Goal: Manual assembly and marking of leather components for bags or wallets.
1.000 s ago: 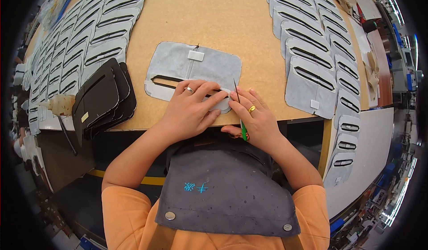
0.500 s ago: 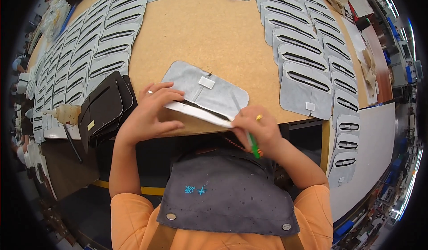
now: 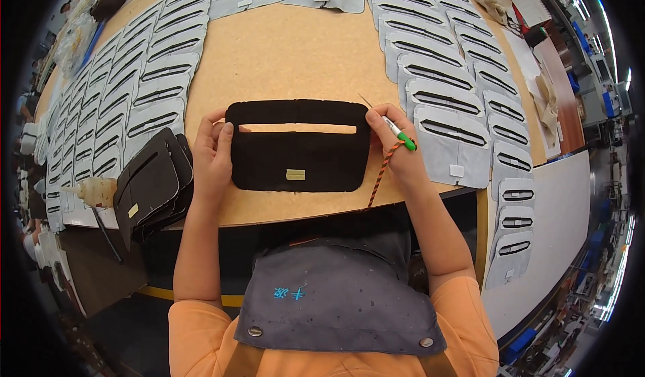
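We hold a dark panel (image 3: pixel 299 155) over the table (image 3: pixel 289 48), its slot fully open.
Our left hand (image 3: pixel 212 150) pinches its left edge; our right hand (image 3: pixel 398 145), fingers curled, grips a green-handled tool (image 3: pixel 404 139) at its right. Slotted grey panels (image 3: pixel 450 147) lie in rows; whether the dark stack (image 3: pixel 146 181) is finished, we cannot tell.

Slotted black panel (image 3: pixel 295 154), left grip (image 3: pixel 215 150) clasping one end, right grip (image 3: pixel 398 147) the other, also holding green-ended tool (image 3: pixel 392 126)

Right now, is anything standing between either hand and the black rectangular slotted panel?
Nothing visible: the left hand and right hand hold the black rectangular slotted panel at opposite sides. The right hand also holds a slim green-ended tool.
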The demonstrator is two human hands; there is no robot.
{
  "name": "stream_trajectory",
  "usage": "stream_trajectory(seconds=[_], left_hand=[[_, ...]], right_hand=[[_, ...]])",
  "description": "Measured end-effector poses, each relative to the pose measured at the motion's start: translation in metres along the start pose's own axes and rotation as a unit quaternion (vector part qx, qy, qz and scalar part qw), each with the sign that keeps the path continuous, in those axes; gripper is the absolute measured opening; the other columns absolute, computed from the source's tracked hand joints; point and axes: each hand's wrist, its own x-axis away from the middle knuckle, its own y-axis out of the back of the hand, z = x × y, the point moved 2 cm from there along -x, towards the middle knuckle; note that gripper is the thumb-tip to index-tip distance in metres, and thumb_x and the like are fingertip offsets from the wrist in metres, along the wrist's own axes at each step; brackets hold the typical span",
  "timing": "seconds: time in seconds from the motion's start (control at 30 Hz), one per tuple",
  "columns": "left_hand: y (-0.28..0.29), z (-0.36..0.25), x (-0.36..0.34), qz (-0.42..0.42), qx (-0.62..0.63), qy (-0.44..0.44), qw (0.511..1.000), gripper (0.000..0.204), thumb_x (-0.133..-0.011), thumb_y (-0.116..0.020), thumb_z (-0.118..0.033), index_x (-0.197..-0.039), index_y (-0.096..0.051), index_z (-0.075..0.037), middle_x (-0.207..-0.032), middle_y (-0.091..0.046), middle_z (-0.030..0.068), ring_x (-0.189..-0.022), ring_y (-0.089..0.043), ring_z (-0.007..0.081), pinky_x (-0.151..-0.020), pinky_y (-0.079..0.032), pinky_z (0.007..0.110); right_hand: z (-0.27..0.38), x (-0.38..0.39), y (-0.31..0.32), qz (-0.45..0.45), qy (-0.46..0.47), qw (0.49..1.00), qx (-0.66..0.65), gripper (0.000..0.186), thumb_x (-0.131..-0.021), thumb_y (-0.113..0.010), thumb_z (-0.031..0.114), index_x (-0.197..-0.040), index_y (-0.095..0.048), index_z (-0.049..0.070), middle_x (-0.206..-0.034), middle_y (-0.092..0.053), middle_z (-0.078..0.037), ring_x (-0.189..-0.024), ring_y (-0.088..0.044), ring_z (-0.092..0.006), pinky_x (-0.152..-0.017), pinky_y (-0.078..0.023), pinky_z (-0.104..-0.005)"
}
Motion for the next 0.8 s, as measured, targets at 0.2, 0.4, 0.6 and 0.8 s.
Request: stream_trajectory(seconds=[0.2, 0.4, 0.6, 0.8], left_hand=[[0.006, 0.007, -0.001, -0.025, 0.002, 0.015, 1.0, 0.015, -0.098, -0.043, -0.011, -0.107, -0.049, 0.0, -0.086, -0.065, 0.0071, -0.079, -0.06, 0.0086, -0.072, -0.047, 0.021], [-0.002, 0.009, 0.0, -0.027, 0.042, 0.051, 0.997, 0.008, -0.096, -0.047, -0.01, -0.097, -0.047, -0.002, -0.082, -0.065, 0.0073, -0.074, -0.056, 0.0058, -0.067, -0.043, 0.019], [-0.002, 0.002, 0.001, -0.068, -0.125, 0.001, 0.99, 0.011, -0.094, -0.051, -0.011, -0.091, -0.049, -0.001, -0.066, -0.053, 0.0012, -0.057, -0.041, 0.0051, -0.05, -0.034, 0.024], [-0.002, 0.001, 0.002, -0.091, -0.202, -0.076, 0.972, 0.008, -0.094, -0.05, -0.009, -0.094, -0.049, -0.001, -0.064, -0.05, 0.0086, -0.055, -0.046, 0.0153, -0.052, -0.038, 0.028]], right_hand=[[-0.004, -0.002, -0.004, -0.008, 0.031, 0.997, 0.074, 0.014, -0.093, -0.056, 0.017, -0.086, -0.056, 0.005, -0.064, -0.047, 0.005, -0.06, -0.043, -0.0019, -0.051, -0.034, -0.0191], [-0.003, 0.003, -0.005, -0.04, 0.08, 0.985, 0.145, 0.007, -0.093, -0.055, 0.009, -0.09, -0.056, 0.003, -0.067, -0.047, 0.004, -0.059, -0.041, -0.0024, -0.051, -0.033, -0.0197], [0.0, 0.002, -0.005, -0.048, 0.096, 0.977, 0.182, 0.007, -0.093, -0.054, 0.008, -0.09, -0.056, 0.002, -0.066, -0.047, 0.004, -0.059, -0.042, -0.0028, -0.051, -0.033, -0.0195], [0.004, 0.003, -0.01, -0.053, 0.09, 0.98, 0.17, 0.008, -0.093, -0.055, 0.009, -0.09, -0.057, 0.002, -0.066, -0.048, 0.004, -0.058, -0.044, -0.003, -0.05, -0.034, -0.0188]])
